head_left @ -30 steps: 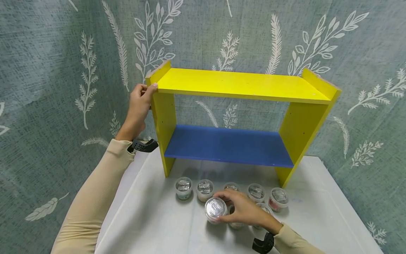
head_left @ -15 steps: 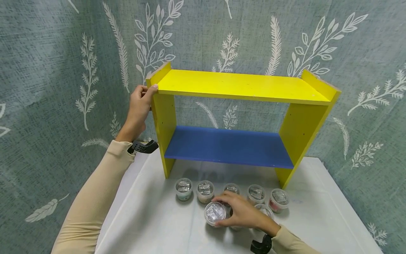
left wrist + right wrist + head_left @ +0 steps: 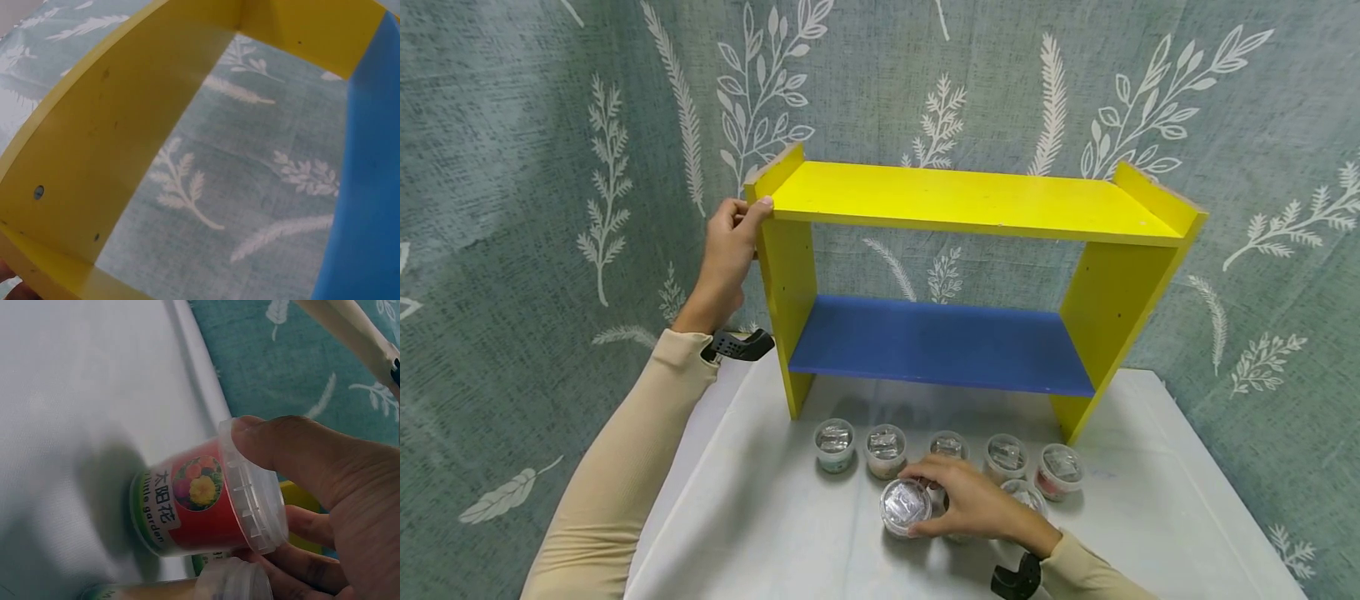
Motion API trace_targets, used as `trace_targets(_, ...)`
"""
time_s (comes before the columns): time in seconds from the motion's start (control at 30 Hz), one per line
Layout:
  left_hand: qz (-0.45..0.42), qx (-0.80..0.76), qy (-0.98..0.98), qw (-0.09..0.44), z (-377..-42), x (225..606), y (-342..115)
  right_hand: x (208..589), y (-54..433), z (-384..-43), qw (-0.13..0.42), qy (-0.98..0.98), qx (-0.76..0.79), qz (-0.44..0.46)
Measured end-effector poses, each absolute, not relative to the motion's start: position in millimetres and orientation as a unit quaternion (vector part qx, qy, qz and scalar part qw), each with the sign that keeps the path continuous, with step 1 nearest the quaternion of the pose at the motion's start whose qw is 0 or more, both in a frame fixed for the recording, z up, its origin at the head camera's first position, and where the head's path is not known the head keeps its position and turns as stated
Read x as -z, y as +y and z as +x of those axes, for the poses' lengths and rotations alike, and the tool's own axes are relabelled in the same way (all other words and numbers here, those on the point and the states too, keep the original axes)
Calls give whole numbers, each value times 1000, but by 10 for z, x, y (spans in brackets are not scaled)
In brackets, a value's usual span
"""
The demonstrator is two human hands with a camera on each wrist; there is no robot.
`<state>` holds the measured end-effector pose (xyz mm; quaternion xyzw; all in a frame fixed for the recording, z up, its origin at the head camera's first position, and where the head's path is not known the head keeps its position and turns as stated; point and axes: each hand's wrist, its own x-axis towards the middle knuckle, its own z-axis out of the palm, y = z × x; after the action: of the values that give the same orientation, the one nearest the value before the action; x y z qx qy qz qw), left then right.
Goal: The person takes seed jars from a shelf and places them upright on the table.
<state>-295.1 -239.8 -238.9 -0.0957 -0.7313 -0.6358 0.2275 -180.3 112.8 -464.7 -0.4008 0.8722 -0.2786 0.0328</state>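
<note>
My left hand grips the upper left side panel of a yellow shelf unit with a blue lower shelf; the thumb lies on its front edge. Below the shelf, my right hand pinches a small clear-lidded plastic cup by its rim. In the right wrist view the cup has a red and green label with a flower picture and "little garden" print. Whether its base touches the table is hard to tell. Other cups stand beside and partly under this hand, including a lidded cup.
A row of similar lidded cups, from the left cup to the right cup, stands before the shelf. All are on a white-covered table. Green leaf-patterned cloth hangs behind and at both sides.
My right hand has brought the cup slightly left and toward the table's near side. The left hand and the shelf unit stay in place.
</note>
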Motion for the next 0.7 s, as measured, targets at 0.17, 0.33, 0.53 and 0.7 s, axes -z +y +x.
trace_targets(0.17,-95,637,-731,226,-2948,2390,-2392,4659,1128,-1805,43,871,274,-406)
trace_targets(0.33,-99,636,-731,226,-2955,2397,-2395,4663,1136,-1794,36,870,273,-408)
trace_targets(0.53,-101,627,-735,236,-2944,2401,-2387,4655,1142,-1779,8,871,260,-416)
trace_targets(0.7,-100,628,-735,235,-2949,2395,-2390,4642,1163,-1780,-6,878,241,-413)
